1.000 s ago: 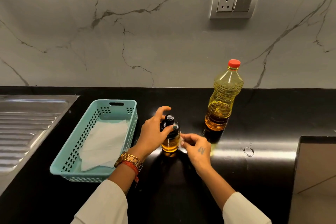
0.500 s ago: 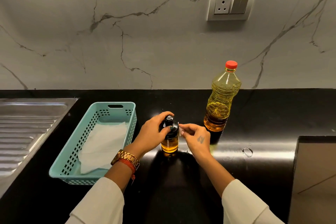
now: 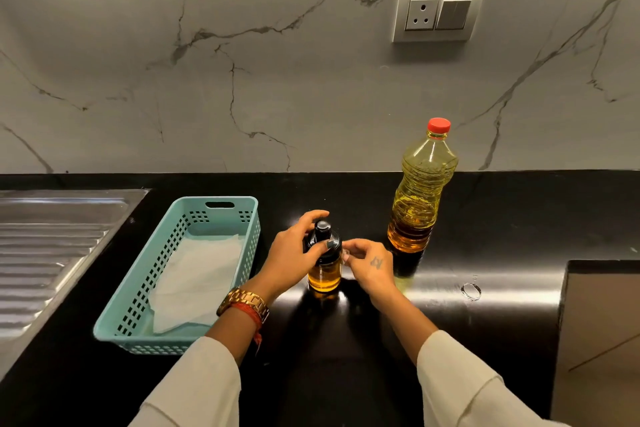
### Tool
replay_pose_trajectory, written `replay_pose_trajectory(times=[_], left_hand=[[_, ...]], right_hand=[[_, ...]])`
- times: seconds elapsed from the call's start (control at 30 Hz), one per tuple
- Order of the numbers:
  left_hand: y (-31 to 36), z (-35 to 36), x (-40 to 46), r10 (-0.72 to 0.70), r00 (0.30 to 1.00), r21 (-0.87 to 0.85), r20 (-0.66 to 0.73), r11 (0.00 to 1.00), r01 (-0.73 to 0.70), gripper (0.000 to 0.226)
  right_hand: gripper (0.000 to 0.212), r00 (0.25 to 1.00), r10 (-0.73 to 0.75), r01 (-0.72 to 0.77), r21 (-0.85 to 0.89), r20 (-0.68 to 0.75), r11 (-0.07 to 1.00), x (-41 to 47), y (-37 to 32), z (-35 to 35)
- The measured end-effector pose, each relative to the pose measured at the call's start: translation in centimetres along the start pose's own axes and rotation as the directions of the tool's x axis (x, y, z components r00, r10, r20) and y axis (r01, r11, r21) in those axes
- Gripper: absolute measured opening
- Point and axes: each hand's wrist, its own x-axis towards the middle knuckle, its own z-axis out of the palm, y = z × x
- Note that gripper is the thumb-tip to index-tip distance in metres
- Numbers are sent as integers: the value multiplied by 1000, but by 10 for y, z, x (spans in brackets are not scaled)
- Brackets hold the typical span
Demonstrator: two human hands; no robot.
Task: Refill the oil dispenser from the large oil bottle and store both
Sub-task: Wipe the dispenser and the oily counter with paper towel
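Note:
A small glass oil dispenser (image 3: pixel 325 276) with a black top stands upright on the black counter, with yellow oil in its lower part. My left hand (image 3: pixel 298 252) grips the dispenser's black top from the left, thumb across the front. My right hand (image 3: pixel 369 262) is at the dispenser's right side, its fingertips pinching a small clear part beside the black top. The large oil bottle (image 3: pixel 420 191) with a red cap stands upright behind and to the right, apart from both hands, capped.
A teal perforated basket (image 3: pixel 138 305) lined with white paper sits left of the dispenser. A steel sink drainboard (image 3: pixel 48 243) lies at far left. A small ring (image 3: pixel 471 290) lies on the counter at right. The counter edge drops off at far right.
My right hand rose from the dispenser's base to its top and now pinches there. The left hand keeps its grip on the top. The bottle stays put.

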Motion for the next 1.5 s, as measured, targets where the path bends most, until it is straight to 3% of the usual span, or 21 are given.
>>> replay_pose_trajectory(times=[0.17,0.33,0.4,0.53,0.73,0.83,0.97,1.07,1.13,1.3,1.4,1.5], left_hand=[[-1,-4,-2,9,995,-87,96,996,-1,36],[0,-8,0,6,987,-105,160,994,11,33],[0,-10,1,5,983,-95,186,995,13,32],[2,-11,0,-4,975,-66,224,998,19,35],[2,-3,-3,0,999,20,35,1000,-1,55],[0,-5,-2,-8,999,-17,40,1000,8,44],[0,-7,-1,-6,997,-5,74,1000,7,33],[-1,1,-4,-55,995,12,85,998,54,44],[-1,8,-6,-95,993,-17,69,995,97,53],[0,25,-13,-90,996,-66,-6,994,90,68],[-4,29,-15,-50,998,-8,-44,999,50,76],[-9,29,-15,-17,997,55,-79,998,21,69]], right_hand=[[22,980,-137,152,96,-147,984,-38,9,0],[20,999,26,-26,-12,-36,1000,-32,29,13],[18,1000,30,-31,-97,-5,995,-18,23,11],[20,999,-44,44,-60,1,997,-2,-6,0],[26,980,-134,142,49,-149,989,-29,1,1],[24,993,-46,51,51,-105,997,-38,20,13],[20,999,36,-36,-130,-5,991,-21,24,12],[15,997,68,-64,-129,29,990,-5,9,5],[16,1000,14,-12,-73,25,997,-1,-5,1],[23,988,-110,117,58,-106,991,-18,-9,0],[25,992,-73,78,43,-106,996,-29,11,9],[26,999,-29,28,-57,-22,998,-28,26,13]])
